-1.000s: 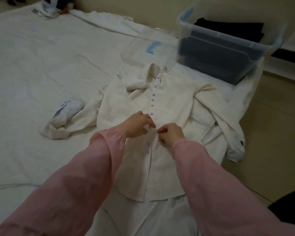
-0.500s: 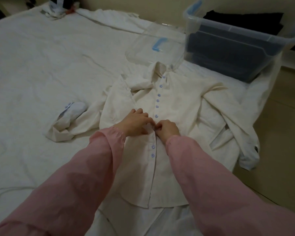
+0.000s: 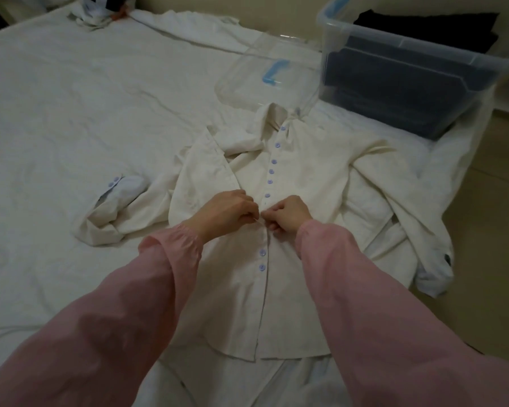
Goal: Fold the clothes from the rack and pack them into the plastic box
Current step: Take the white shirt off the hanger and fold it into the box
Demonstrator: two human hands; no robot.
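Bedsheet [image 3: 71, 113] with lid [image 3: 247, 83] beside plastic box [image 3: 417, 44]

The scene is dimly, evenly lit; shadows are soft, edges are bent by wide-angle distortion, corners blurred.

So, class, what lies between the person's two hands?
The button placket of the cream shirt, seen in the head view; the left hand and right hand both pinch it.
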